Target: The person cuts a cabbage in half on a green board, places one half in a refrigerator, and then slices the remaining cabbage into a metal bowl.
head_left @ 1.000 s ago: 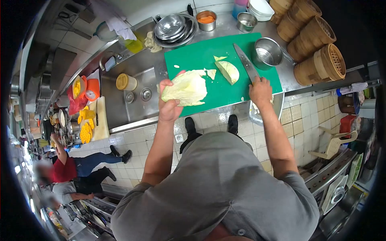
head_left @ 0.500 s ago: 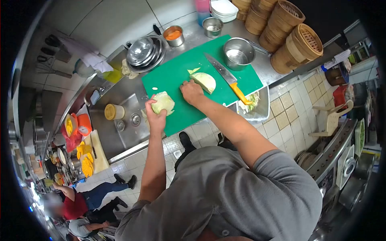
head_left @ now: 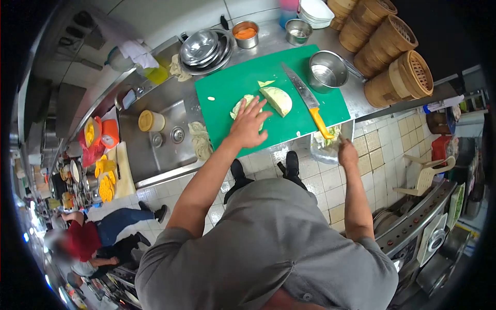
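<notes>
My left hand (head_left: 248, 124) lies with its fingers spread over a cabbage piece (head_left: 241, 106), flat on the green cutting board (head_left: 222, 85). Just right of that hand, a cut cabbage wedge (head_left: 279, 100) rests on the board. My right hand (head_left: 347, 153) is off the board's front edge, beside the clear bin (head_left: 323, 155) of cabbage scraps. Its fingers look curled in, but what they hold, if anything, is hidden. A large knife (head_left: 302, 88) with a yellow handle lies on the board, its handle reaching over the front edge above the bin.
A steel saucepan (head_left: 327, 71) stands at the board's right, with bamboo steamers (head_left: 400, 77) beyond. Stacked metal bowls (head_left: 200, 47) and a container of orange food (head_left: 245, 34) are behind. A sink (head_left: 175, 116) is at left. Other people (head_left: 82, 240) stand farther left.
My left hand has moved right and laid the cabbage piece flat on the board. My right hand has left the cabbage wedge and moved right to the bin. The view has shifted slightly.
</notes>
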Demonstrator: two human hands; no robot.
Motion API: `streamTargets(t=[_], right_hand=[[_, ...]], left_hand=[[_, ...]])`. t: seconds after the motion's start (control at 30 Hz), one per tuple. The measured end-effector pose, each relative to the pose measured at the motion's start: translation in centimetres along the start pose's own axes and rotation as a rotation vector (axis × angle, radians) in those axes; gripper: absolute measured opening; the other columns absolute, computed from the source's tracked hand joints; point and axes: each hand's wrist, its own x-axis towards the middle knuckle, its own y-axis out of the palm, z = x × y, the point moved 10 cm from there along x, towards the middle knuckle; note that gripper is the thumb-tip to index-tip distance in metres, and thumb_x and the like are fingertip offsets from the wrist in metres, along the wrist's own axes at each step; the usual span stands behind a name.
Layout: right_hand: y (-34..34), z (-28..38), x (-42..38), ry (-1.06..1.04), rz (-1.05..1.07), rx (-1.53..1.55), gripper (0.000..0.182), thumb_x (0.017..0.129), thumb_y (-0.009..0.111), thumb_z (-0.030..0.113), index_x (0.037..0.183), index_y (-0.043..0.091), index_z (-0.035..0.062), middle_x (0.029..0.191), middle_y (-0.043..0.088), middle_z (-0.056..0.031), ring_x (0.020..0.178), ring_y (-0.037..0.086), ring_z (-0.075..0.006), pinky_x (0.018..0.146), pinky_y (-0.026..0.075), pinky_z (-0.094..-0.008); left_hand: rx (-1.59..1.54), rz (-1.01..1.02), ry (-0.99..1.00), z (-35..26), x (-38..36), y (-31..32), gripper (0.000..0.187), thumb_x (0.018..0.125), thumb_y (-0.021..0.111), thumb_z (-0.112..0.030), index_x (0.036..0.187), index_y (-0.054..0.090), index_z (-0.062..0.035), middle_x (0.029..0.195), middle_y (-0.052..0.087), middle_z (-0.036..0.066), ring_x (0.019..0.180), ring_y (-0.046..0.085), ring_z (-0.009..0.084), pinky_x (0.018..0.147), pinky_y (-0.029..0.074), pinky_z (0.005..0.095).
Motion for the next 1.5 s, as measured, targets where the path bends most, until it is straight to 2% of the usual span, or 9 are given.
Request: streamTargets(t=[0.1, 0.17, 0.27, 0.37, 0.67, 0.93, 1.13, 1.27, 1.5], right_hand=[[-6.8, 0.5, 1.4, 0.24, 0.001, 0.062, 0.036, 0.106, 0.053, 0.021, 0.136, 0.071, 0.0133, 0.128, 0.073, -0.0206, 0.116, 0.07, -0.0411, 0.096, 0.057, -0.0508], [-10.7, 4.3, 1.8, 0.074, -0.287, 0.232, 0.036, 0.104, 0.061, 0.022, 0.136, 0.069, 0.0068, 0.128, 0.072, -0.0226, 0.113, 0.072, -0.0416, 0.096, 0.056, -0.0531], [-9.6, 18.5, 2.0, -0.367, -0.169, 0.732, 0.041, 0.098, 0.073, 0.021, 0.136, 0.069, 0.0061, 0.131, 0.071, -0.0239, 0.123, 0.067, -0.0419, 0.105, 0.054, -0.0501], [-7.6, 29.8, 1.1, -0.532, -0.036, 0.301, 0.064, 0.096, 0.074, 0.027, 0.155, 0.052, 0.023, 0.151, 0.055, -0.0253, 0.124, 0.065, -0.0464, 0.104, 0.056, -0.0522], [-4.2, 37.1, 7.0, -0.554, 0.001, 0.341, 0.065, 0.096, 0.073, 0.028, 0.157, 0.049, 0.025, 0.141, 0.059, -0.023, 0.118, 0.068, -0.0454, 0.098, 0.057, -0.0541], [-6.3, 23.6, 3.6, -0.238, 0.034, -0.025, 0.065, 0.094, 0.077, 0.034, 0.152, 0.054, 0.0181, 0.152, 0.053, -0.0214, 0.139, 0.051, -0.0411, 0.109, 0.044, -0.0609], [-7.1, 25.6, 2.0, -0.345, -0.177, 0.149, 0.07, 0.092, 0.079, 0.032, 0.155, 0.051, 0.0187, 0.152, 0.051, -0.0205, 0.139, 0.049, -0.0407, 0.108, 0.042, -0.0605], [-6.4, 22.0, 3.6, -0.127, 0.056, 0.055, 0.067, 0.093, 0.076, 0.026, 0.155, 0.051, 0.0237, 0.149, 0.052, -0.0208, 0.14, 0.048, -0.04, 0.11, 0.042, -0.0609], [-4.3, 17.4, 1.0, -0.282, 0.125, 0.411, 0.062, 0.097, 0.064, 0.009, 0.156, 0.043, 0.0118, 0.115, 0.066, -0.0356, 0.104, 0.067, -0.053, 0.094, 0.055, -0.0581]], left_hand=[[-0.139, -0.193, -0.035, 4.9, -1.2, 0.3, 0.051, 0.085, 0.073, -0.017, 0.134, 0.065, -0.0095, 0.164, 0.045, 0.018, 0.158, 0.034, 0.0402, 0.131, 0.019, 0.0626], [-0.104, -0.261, -0.2, 6.7, -2.0, -1.3, 0.056, 0.086, 0.079, -0.021, 0.137, 0.061, -0.0091, 0.163, 0.045, 0.019, 0.155, 0.038, 0.041, 0.13, 0.024, 0.06], [-0.249, -0.228, -0.329, 8.9, -3.4, -0.3, 0.068, 0.084, 0.087, -0.026, 0.142, 0.057, -0.009, 0.163, 0.044, 0.02, 0.153, 0.041, 0.0421, 0.128, 0.031, 0.0553], [-0.353, -0.228, -0.339, 8.9, -3.7, 0.8, 0.073, 0.084, 0.089, -0.027, 0.145, 0.054, -0.0087, 0.164, 0.042, 0.021, 0.151, 0.041, 0.0427, 0.125, 0.036, 0.0513], [-0.242, -0.242, -0.312, 8.2, -2.3, 1.3, 0.073, 0.087, 0.086, -0.029, 0.149, 0.054, -0.0097, 0.164, 0.04, 0.023, 0.149, 0.042, 0.044, 0.123, 0.037, 0.0518], [-0.228, -0.251, -0.4, 10.7, 0.6, 2.5, 0.059, 0.089, 0.078, -0.041, 0.142, 0.067, -0.0183, 0.156, 0.054, 0.014, 0.14, 0.052, 0.0382, 0.119, 0.04, 0.051], [-0.202, -0.129, -0.393, 10.6, 1.9, 3.3, 0.053, 0.091, 0.075, -0.041, 0.138, 0.069, -0.018, 0.147, 0.063, 0.013, 0.136, 0.056, 0.0356, 0.117, 0.041, 0.0498], [-0.199, -0.115, -0.393, 10.2, 0.5, 2.9, 0.051, 0.093, 0.074, -0.04, 0.139, 0.07, -0.0182, 0.147, 0.063, 0.013, 0.136, 0.056, 0.0358, 0.117, 0.041, 0.0488], [-0.092, -0.296, -0.405, 8.5, -2.2, 1.4, 0.047, 0.097, 0.071, -0.035, 0.141, 0.069, -0.018, 0.136, 0.063, 0.016, 0.129, 0.057, 0.0393, 0.114, 0.042, 0.046]])
